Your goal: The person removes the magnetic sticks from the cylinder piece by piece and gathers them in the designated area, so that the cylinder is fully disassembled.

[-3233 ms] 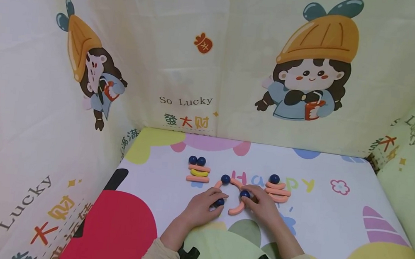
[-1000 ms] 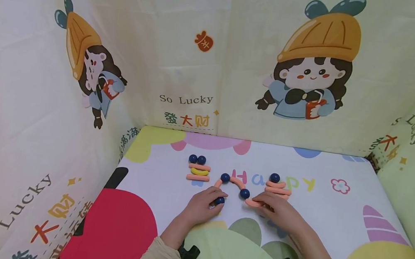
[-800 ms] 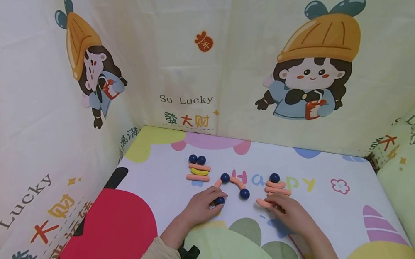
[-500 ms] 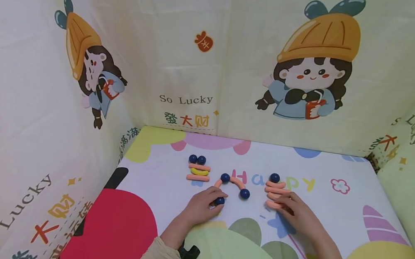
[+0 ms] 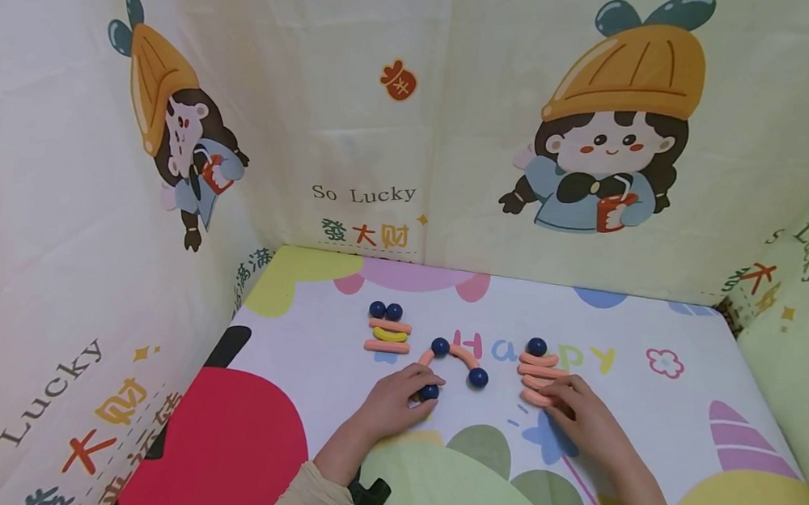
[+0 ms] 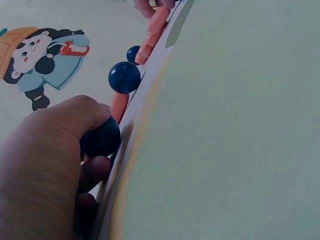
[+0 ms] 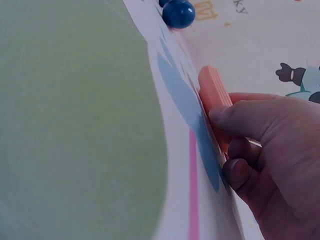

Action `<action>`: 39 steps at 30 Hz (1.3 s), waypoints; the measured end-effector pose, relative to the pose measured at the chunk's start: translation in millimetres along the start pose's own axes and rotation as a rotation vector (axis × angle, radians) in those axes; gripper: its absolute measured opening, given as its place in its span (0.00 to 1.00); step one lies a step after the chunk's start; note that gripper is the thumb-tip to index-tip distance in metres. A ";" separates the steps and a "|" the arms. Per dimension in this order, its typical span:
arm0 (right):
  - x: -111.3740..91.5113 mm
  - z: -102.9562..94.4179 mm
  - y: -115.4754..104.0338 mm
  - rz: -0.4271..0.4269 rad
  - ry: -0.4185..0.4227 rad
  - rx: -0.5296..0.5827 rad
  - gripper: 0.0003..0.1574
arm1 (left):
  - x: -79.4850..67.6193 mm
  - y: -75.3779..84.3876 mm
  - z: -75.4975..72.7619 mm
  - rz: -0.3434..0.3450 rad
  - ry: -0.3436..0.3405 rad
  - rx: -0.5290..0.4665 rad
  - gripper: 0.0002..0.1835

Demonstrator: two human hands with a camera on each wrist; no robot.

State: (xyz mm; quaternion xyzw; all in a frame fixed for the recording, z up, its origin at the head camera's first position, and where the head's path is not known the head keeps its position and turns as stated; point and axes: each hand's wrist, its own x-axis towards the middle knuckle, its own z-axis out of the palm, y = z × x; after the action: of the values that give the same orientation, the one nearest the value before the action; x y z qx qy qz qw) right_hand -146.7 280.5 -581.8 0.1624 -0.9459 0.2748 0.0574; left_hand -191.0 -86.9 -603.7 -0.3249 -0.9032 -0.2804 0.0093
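My left hand [image 5: 393, 402] grips a dark blue ball [image 6: 102, 137] between thumb and fingers. From it an arc runs across the mat: a pink curved stick [image 5: 427, 358], a second blue ball [image 5: 441, 346], another pink curved stick [image 5: 464, 357] and a blue ball [image 5: 478, 377] at its open end. To the right, my right hand [image 5: 589, 421] pinches a pink ridged stick [image 7: 214, 90] by one end. That stick lies at the near side of a row of pink sticks [image 5: 541, 371], topped by one blue ball [image 5: 537, 346]. My fingers partly cover the row.
At the back left lie two blue balls [image 5: 386, 310] above pink sticks [image 5: 386, 347] and a yellow curved stick [image 5: 390, 336]. A patterned mat [image 5: 622, 420] covers the table. Printed cloth walls [image 5: 475, 129] stand behind and at both sides.
The right hand has taken the near pink curved stick off the arc's end ball and moved it right, to the near side of the right row. The left hand has stayed in place.
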 end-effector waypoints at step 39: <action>30.5 15.4 -50.3 -0.285 0.061 0.055 0.20 | -0.5 5.1 -6.2 -0.038 -0.037 -0.014 0.17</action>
State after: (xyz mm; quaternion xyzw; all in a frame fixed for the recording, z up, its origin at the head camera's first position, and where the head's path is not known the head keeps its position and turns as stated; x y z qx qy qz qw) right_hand -158.7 223.8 -563.5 0.2884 -0.9031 0.2947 0.1199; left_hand -188.6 -87.2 -596.0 -0.3128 -0.9072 -0.2808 -0.0153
